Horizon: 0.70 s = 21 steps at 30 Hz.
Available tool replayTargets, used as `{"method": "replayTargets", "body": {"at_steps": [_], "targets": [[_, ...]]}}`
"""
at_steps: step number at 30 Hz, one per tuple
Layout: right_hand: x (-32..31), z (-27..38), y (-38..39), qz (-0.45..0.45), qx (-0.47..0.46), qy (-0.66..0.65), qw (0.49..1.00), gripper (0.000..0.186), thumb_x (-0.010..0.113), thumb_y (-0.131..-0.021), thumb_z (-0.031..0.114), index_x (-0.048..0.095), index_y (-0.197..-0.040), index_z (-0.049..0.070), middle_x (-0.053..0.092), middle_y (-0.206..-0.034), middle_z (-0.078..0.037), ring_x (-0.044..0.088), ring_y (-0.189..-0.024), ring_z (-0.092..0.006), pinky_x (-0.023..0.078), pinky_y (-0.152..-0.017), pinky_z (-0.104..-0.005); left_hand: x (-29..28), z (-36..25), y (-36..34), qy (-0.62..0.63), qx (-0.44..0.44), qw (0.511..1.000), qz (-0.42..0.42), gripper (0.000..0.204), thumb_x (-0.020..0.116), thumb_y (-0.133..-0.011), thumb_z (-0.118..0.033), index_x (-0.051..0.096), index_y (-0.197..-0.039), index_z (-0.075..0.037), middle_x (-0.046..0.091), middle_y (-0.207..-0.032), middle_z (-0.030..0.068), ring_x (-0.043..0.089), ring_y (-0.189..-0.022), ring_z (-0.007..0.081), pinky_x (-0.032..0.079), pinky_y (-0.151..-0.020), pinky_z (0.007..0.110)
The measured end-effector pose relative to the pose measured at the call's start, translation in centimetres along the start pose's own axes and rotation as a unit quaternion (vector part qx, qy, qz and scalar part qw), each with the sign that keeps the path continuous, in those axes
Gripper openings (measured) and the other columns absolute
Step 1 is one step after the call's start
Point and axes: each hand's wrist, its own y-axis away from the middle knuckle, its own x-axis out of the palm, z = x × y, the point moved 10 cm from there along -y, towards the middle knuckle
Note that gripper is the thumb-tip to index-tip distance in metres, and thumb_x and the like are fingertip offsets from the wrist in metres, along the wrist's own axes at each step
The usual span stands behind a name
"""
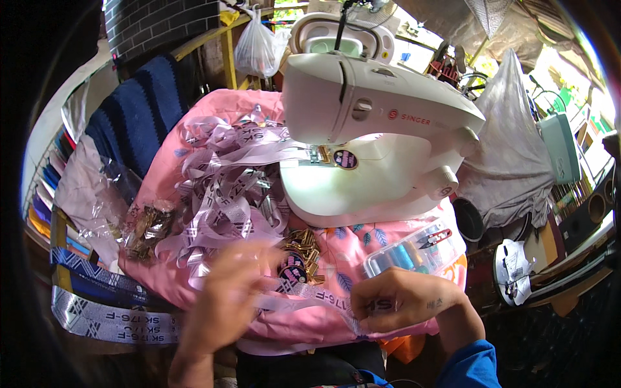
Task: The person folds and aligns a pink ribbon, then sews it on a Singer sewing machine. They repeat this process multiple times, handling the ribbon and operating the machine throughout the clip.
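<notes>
Ribbon (pixel 326 297), lilac with dark print, lies across the lower middle of the frame, between the two hands and over the pink cloth (pixel 275 328). We judge it light and limp, with a satin-like sheen that suggests a slippery face; it should fold and twist easily rather than break. We would take hold close to an end or across the full width, pressing both faces flat, because a grip on one edge could let it curl or slide away. More of it sits in a loose heap of loops (pixel 220 210) left of centre, where we think a careless pull could snag or knot.

Our right hand (pixel 414 301), at the lower right of centre, comes in from the bottom edge with the wrist bent inward, its back turned up and its fingers curled, pinching the ribbon near the knuckles' left side. Our left hand (pixel 229 294), at the lower left of centre, rises from the bottom edge and reaches toward the middle; it is blurred, so we cannot tell whether its fingers are spread or pressed together, or whether they touch the ribbon.
</notes>
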Motion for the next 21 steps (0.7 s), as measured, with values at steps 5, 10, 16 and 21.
{"method": "replayTargets", "body": {"at_steps": [5,10,16,21], "targets": [[-0.1,4.5,0.3,0.018,-0.034,0.033,0.999,0.013,0.064,-0.084,0.011,0.059,-0.088,0.0,0.062,-0.075,-0.008,0.06,-0.067,-0.0156,0.048,-0.064,-0.0295,12.2,-0.8,-0.9,0.424,-0.033,0.818,0.386,0.029,0.053,-0.097,-0.027,0.06,-0.104,0.001,0.058,-0.088,0.0045,0.05,-0.08,0.0136,0.042,-0.07,0.027],[-3.0,2.0,2.6,0.02,0.033,0.043,0.998,0.016,0.065,-0.083,0.013,0.059,-0.087,-0.001,0.059,-0.074,-0.004,0.055,-0.069,-0.0091,0.044,-0.061,-0.026,11.1,-0.3,1.2,0.411,-0.12,0.764,0.483,0.032,0.052,-0.098,-0.027,0.061,-0.1,0.003,0.065,-0.084,0.0023,0.058,-0.079,0.0072,0.048,-0.069,0.023],[-5.9,-0.7,6.3,-0.051,0.048,0.034,0.997,0.016,0.071,-0.078,0.01,0.063,-0.087,-0.001,0.061,-0.072,-0.001,0.055,-0.065,-0.0063,0.045,-0.059,-0.0234,10.6,0.2,2.8,0.386,-0.182,0.732,0.53,0.038,0.051,-0.098,-0.032,0.059,-0.107,0.004,0.067,-0.093,0.0102,0.064,-0.085,0.0147,0.053,-0.071,0.028],[-5.9,0.1,6.0,-0.042,0.03,0.039,0.998,0.015,0.07,-0.077,0.008,0.063,-0.085,-0.002,0.063,-0.073,-0.003,0.058,-0.064,-0.0081,0.047,-0.058,-0.0241,11.1,0.4,1.4,0.256,-0.04,0.739,0.622,0.057,0.055,-0.095,-0.039,0.045,-0.132,0.003,0.061,-0.12,0.0134,0.059,-0.108,0.02,0.045,-0.091,0.03]]}}
